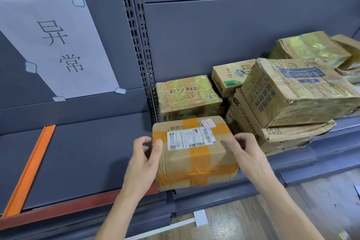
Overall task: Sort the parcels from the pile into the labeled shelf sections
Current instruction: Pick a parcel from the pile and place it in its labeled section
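— Grey steel shelf (pixel 87 158), two bays, wood floor (pixel 253 220) below. What were the hands doing?

— Both held the parcel (pixel 181 163). The left hand (pixel 144 160) gripped its left end, thumb on top, fingers curled at the side. The right hand (pixel 247 154) took the right end much the same way, thumb laid across the top. Narrow grips, both.

— And where was the parcel?

— At the shelf's front, by the upright (pixel 148 76) between the bays, its near end jutting past the lip. The pile (pixel 292 95) sat behind it and to its right. Whether any box touched it, I couldn't tell.

— What might have gone wrong?

— My guess: with that overhang, one hand slackening would have let it tip to the floor. The orange tape (pixel 198 154) looked glossy, so a thumb could have slipped. And it sat right beside the left bay, so an unread label could have sent it there by mistake.

— Any writing?

— The sign (pixel 58 46) taped in the left bay read 异常. The parcel's white label (pixel 191 139) carried barcodes and print too small to read, and the red-edged sticker (pixel 208 123) was no clearer. One pile box showed "emenci", the rest hidden.
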Demonstrator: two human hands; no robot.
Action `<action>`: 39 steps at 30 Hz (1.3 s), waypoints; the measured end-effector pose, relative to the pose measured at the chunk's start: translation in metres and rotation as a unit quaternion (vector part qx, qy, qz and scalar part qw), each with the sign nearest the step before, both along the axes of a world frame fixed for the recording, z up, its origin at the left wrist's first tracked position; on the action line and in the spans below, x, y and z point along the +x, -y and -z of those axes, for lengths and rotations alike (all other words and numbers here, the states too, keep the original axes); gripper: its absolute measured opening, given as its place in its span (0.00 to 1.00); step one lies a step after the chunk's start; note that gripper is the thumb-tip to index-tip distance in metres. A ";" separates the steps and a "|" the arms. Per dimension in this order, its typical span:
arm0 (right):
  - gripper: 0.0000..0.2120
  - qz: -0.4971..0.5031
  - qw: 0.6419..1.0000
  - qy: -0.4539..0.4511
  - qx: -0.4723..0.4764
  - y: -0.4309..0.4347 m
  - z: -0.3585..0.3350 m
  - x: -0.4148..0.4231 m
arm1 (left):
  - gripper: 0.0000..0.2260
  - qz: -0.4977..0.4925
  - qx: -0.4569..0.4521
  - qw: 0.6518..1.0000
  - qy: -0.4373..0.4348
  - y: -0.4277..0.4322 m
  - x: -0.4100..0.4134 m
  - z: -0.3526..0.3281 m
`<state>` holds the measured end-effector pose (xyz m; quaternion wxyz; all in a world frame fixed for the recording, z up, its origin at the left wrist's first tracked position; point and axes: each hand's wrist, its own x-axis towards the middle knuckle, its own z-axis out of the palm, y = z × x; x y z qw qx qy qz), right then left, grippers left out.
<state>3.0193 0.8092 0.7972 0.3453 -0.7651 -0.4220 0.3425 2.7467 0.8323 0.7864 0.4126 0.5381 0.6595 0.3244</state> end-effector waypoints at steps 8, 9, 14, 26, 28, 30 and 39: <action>0.02 -0.079 0.996 0.025 -0.013 0.001 0.029 -0.003 | 0.17 0.030 -0.031 0.998 -0.041 0.003 0.010 0.031; 0.02 -0.080 0.996 0.023 -0.010 0.001 0.029 -0.002 | 0.19 0.029 -0.032 0.998 -0.034 0.002 0.010 0.032; 0.17 -0.077 0.995 -0.040 -0.039 -0.003 0.038 0.002 | 0.27 0.053 -0.082 0.995 0.015 -0.009 0.008 0.027; 0.20 -0.128 0.986 -0.103 -0.007 -0.012 0.024 -0.012 | 0.26 0.038 -0.082 0.991 0.102 0.003 -0.014 0.011; 0.22 -0.146 0.985 -0.091 0.011 -0.017 0.019 -0.022 | 0.26 0.016 -0.063 0.993 0.103 0.009 -0.025 0.006; 0.23 -0.166 0.983 -0.072 0.013 -0.022 0.015 -0.035 | 0.27 -0.009 -0.044 0.993 0.105 0.016 -0.037 0.001; 0.24 -0.265 0.964 -0.030 0.005 -0.026 0.000 -0.124 | 0.23 -0.155 -0.011 0.981 0.118 0.069 -0.110 -0.015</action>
